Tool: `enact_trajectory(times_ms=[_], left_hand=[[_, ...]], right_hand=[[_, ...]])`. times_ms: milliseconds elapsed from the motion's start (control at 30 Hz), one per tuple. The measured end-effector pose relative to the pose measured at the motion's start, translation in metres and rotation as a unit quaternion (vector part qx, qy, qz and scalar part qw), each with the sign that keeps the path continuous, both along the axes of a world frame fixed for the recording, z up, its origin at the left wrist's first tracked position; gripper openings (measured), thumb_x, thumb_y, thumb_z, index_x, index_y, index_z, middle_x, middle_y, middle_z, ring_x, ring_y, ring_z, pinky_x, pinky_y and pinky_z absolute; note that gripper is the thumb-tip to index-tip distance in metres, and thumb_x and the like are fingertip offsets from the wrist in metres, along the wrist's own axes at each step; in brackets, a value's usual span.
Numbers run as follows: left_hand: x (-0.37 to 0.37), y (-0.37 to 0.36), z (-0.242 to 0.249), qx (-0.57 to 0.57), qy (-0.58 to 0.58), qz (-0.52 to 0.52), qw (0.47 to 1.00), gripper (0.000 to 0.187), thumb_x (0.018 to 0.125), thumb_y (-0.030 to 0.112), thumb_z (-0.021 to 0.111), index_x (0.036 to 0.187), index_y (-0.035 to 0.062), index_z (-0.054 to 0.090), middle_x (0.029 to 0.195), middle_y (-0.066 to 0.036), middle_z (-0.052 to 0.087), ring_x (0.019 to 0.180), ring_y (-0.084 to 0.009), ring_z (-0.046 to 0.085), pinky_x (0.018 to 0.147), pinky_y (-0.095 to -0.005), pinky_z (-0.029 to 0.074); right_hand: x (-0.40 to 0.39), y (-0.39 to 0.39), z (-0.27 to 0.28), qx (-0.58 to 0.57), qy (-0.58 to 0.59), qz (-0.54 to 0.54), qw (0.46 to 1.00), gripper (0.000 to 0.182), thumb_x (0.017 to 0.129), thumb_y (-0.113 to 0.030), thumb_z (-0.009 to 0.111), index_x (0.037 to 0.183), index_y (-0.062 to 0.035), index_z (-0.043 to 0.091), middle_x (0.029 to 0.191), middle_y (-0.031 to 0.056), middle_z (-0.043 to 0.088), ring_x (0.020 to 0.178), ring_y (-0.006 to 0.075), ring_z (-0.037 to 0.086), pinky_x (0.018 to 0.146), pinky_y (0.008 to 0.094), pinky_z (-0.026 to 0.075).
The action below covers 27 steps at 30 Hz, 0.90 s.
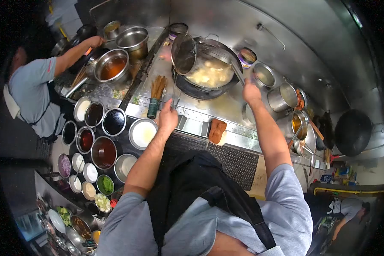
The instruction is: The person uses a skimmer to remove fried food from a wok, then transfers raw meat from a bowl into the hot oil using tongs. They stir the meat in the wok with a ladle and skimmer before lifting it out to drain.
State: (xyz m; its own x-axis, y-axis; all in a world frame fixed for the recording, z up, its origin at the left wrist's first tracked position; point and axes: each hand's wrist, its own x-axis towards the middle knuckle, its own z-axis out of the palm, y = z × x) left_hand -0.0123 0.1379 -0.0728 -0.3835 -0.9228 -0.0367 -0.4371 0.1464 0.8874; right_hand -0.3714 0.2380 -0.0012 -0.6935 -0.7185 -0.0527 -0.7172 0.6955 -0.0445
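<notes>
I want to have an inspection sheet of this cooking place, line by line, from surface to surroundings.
Surface: metal cooktop, shiny, small green scraps left of the brush.
Job's things: wok holds pale food in bubbling liquid; round strainer tilted at its left edge; perforated ladle at its upper right.
Clutter: brown cloth at the front edge; many bowls at left, pots at right.
Grippers: bare hands; left hand grips the strainer's handle, right hand the ladle's.
Cables: no sure cable; wall fitting has a thin curved line, perhaps a pipe.
Surroundings: co-worker reaches towards pots at left; another person at lower right.
</notes>
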Motion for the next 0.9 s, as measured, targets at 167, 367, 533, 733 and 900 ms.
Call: enact_trajectory(times_ms=[167, 367, 533, 733, 900], left_hand=[[0.001, -0.003, -0.012, 0.011, 0.019, -0.010, 1.000, 0.048, 0.084, 0.008, 0.053, 0.131, 0.0028, 0.050, 0.105, -0.024, 0.064, 0.097, -0.0386, 0.061, 0.085, -0.0414, 0.047], [-0.003, 0.002, -0.009, 0.000, 0.018, -0.001, 1.000, 0.047, 0.083, 0.008, 0.053, 0.130, 0.0022, 0.050, 0.103, -0.024, 0.064, 0.094, -0.0386, 0.061, 0.084, -0.0418, 0.047], [-0.006, 0.002, -0.001, 0.000, 0.000, -0.004, 1.000, 0.048, 0.083, 0.007, 0.052, 0.131, 0.0022, 0.049, 0.102, -0.024, 0.064, 0.093, -0.0382, 0.061, 0.084, -0.0420, 0.047], [-0.004, 0.001, 0.000, 0.023, 0.031, 0.014, 0.999, 0.049, 0.084, 0.007, 0.052, 0.132, 0.0029, 0.047, 0.102, -0.023, 0.064, 0.094, -0.0373, 0.062, 0.084, -0.0420, 0.048], [0.000, -0.009, -0.009, 0.028, 0.055, 0.022, 0.998, 0.049, 0.085, 0.008, 0.053, 0.133, 0.0041, 0.047, 0.104, -0.022, 0.064, 0.095, -0.0355, 0.062, 0.084, -0.0409, 0.048]], right_hand=[[0.036, 0.014, -0.003, -0.032, -0.029, -0.021, 0.999, 0.047, 0.081, -0.005, 0.048, 0.128, -0.0074, 0.047, 0.101, 0.0286, 0.064, 0.100, 0.0414, 0.062, 0.088, 0.0493, 0.049], [0.048, 0.017, -0.007, -0.073, 0.003, -0.044, 0.996, 0.051, 0.082, -0.006, 0.049, 0.132, -0.0088, 0.044, 0.104, 0.0283, 0.063, 0.099, 0.0418, 0.063, 0.087, 0.0487, 0.050], [0.041, -0.005, -0.007, -0.031, -0.014, -0.059, 0.998, 0.047, 0.089, -0.014, 0.048, 0.135, -0.0070, 0.042, 0.115, 0.0287, 0.058, 0.105, 0.0420, 0.061, 0.090, 0.0478, 0.049], [0.064, -0.012, -0.020, -0.018, -0.022, -0.040, 0.999, 0.046, 0.091, -0.013, 0.041, 0.137, -0.0072, 0.041, 0.114, 0.0277, 0.058, 0.103, 0.0417, 0.061, 0.089, 0.0476, 0.050], [0.097, -0.004, -0.029, -0.033, -0.042, -0.043, 0.998, 0.052, 0.088, -0.010, 0.044, 0.140, -0.0076, 0.039, 0.114, 0.0277, 0.055, 0.100, 0.0425, 0.062, 0.086, 0.0485, 0.051]])
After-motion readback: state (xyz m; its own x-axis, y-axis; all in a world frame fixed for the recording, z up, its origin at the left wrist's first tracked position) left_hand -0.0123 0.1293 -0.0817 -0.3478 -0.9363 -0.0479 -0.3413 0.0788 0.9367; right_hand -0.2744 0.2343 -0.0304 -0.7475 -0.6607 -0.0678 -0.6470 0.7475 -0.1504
